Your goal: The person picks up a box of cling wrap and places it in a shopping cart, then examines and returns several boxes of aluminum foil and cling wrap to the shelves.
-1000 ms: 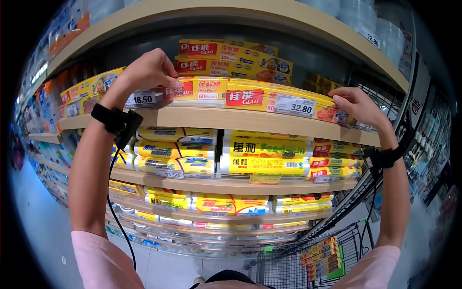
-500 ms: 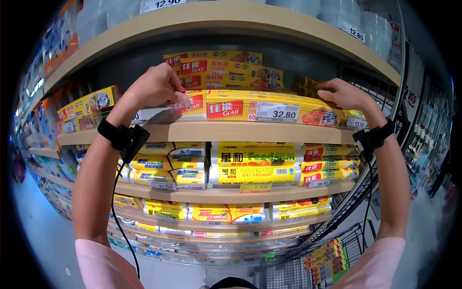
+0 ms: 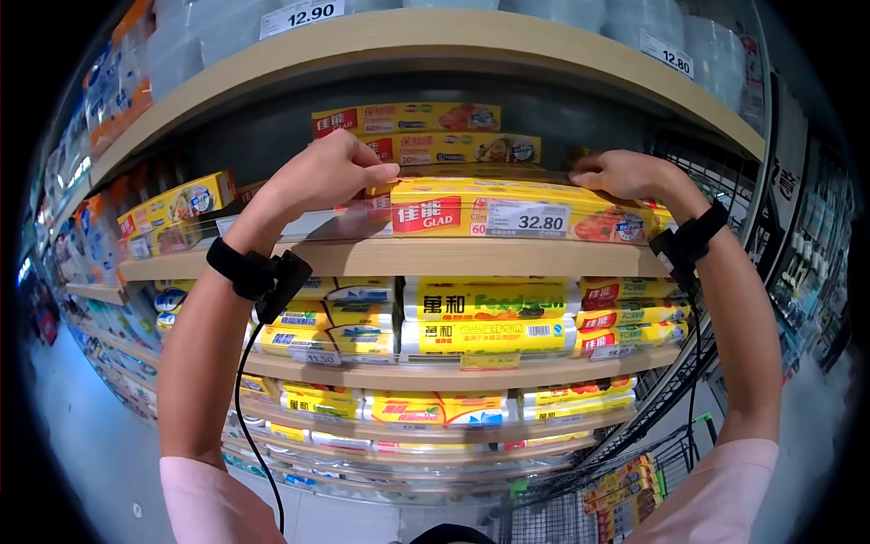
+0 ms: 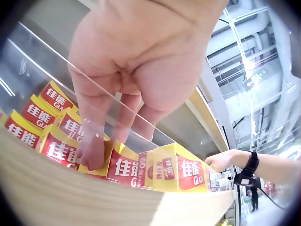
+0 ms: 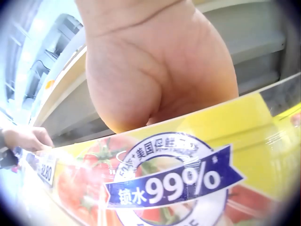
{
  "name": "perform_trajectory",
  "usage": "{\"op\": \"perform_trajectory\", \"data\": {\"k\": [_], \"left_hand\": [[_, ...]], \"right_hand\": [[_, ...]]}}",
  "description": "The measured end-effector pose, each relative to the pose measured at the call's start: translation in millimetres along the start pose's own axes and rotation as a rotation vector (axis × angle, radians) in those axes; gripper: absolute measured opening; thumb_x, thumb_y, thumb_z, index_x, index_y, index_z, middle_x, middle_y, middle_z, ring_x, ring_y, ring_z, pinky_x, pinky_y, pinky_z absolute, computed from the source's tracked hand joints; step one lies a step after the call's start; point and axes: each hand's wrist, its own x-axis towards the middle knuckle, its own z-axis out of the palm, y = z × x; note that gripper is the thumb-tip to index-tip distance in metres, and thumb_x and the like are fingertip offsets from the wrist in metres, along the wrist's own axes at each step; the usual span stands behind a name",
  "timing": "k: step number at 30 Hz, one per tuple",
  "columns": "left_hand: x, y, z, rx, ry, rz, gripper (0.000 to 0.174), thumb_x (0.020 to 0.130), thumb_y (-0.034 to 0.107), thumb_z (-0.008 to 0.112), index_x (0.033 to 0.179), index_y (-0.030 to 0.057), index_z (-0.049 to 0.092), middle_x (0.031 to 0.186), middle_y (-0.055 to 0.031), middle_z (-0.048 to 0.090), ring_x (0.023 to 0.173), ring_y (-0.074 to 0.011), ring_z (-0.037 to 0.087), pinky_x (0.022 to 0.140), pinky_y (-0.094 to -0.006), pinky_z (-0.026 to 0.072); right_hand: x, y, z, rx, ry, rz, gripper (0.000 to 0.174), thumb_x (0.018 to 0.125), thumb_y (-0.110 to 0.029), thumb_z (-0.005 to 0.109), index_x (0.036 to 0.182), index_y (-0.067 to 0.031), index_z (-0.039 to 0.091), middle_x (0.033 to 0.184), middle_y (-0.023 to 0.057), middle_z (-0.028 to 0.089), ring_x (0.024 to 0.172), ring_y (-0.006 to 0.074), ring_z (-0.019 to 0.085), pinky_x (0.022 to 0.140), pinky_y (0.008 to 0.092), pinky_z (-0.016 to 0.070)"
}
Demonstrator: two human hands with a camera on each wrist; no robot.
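My left hand (image 3: 340, 172) pinches the near left end of a yellow and red cling wrap box (image 4: 123, 165), thumb low on it and fingers reaching over behind the clear shelf guard. Most of this box lies hidden behind a front cling wrap box (image 3: 535, 195). Toward the other end, my right hand (image 3: 625, 174) dips behind the front box with its fingers bent; their tips are hidden in the right wrist view, so I cannot tell what they hold. More cling wrap boxes (image 3: 408, 118) are stacked farther back on the same shelf.
An upper shelf edge (image 3: 435, 32) overhangs both hands. The clear guard (image 4: 51, 54) runs along the shelf front, with a price tag (image 3: 528, 220). Lower shelves carry wrap rolls (image 3: 489, 335). A wire cart (image 3: 553, 512) with several boxes stands at lower right.
The box at my left hand has slid right, so less of it shows left of the front box. My right hand has shifted left and farther behind the front box.
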Motion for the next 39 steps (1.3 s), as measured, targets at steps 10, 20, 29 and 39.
{"op": "perform_trajectory", "data": {"k": [10,20,29,39], "left_hand": [[16.0,8.1,20.3,-0.203,-0.129,0.163,0.036,0.098,0.026,0.062,0.12,-0.0018,0.068,0.108,-0.0158,0.07,0.091,-0.021,0.067,0.083,-0.0318,0.0534],[20.0,-27.9,-27.5,0.206,0.211,-0.017,0.042,0.086,0.026,0.075,0.119,-0.0001,0.068,0.114,-0.0201,0.07,0.101,-0.0267,0.068,0.085,-0.0351,0.0539],[30.7,-36.9,-19.9,0.152,-0.127,-0.252,0.051,0.076,0.039,0.085,0.097,-0.0051,0.072,0.092,-0.0156,0.074,0.082,-0.0217,0.071,0.078,-0.032,0.0558],[29.6,-52.2,-23.1,0.027,-0.142,-0.245,0.043,0.085,0.031,0.079,0.103,-0.0066,0.068,0.105,-0.0155,0.072,0.094,-0.0241,0.071,0.079,-0.0338,0.061]], "right_hand": [[-13.9,14.8,3.1,-0.036,0.098,-0.019,0.061,0.099,-0.053,0.047,0.132,-0.0035,0.062,0.13,0.0203,0.063,0.119,0.0357,0.06,0.101,0.0391,0.0461],[-27.3,7.0,-5.0,-0.068,0.004,-0.009,0.041,0.102,-0.031,0.051,0.125,-0.0007,0.065,0.118,0.0185,0.069,0.106,0.0318,0.066,0.093,0.0374,0.0499],[-46.4,-13.5,-10.8,-0.044,0.073,-0.018,0.038,0.1,-0.02,0.053,0.135,-0.0042,0.058,0.125,0.0169,0.066,0.11,0.0303,0.064,0.095,0.0361,0.0491],[-36.2,-48.7,-23.8,0.067,-0.003,-0.038,0.042,0.1,-0.026,0.056,0.136,-0.0047,0.056,0.13,0.0167,0.062,0.115,0.0268,0.061,0.1,0.0351,0.0474]]}}
